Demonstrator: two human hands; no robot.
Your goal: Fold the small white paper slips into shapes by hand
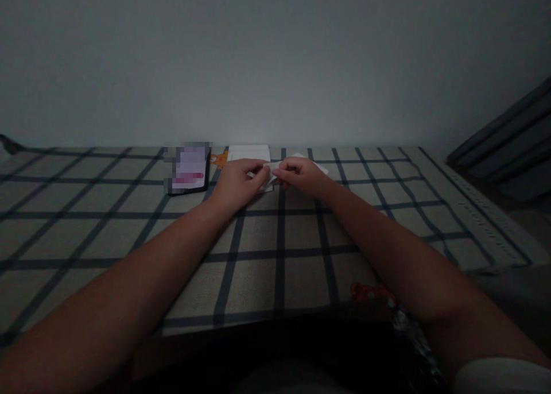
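Observation:
Near the far side of the table, my left hand [240, 181] pinches the left part of a small piece of white paper [271, 176]. My right hand [303, 176] has its fingers closed on the right part of the same paper, close to my left fingertips. Behind and partly under my left hand lies a white sheet or pad [248, 153]. More white paper [321, 167] shows behind my right hand, partly hidden by it.
A phone [189, 167] with a lit screen lies left of my left hand. An orange cartoon figure [219, 159] sits beside the pad. The checked tablecloth [258, 273] reaches the grey wall [275, 61]. Dark folded fabric [512, 147] is at the right.

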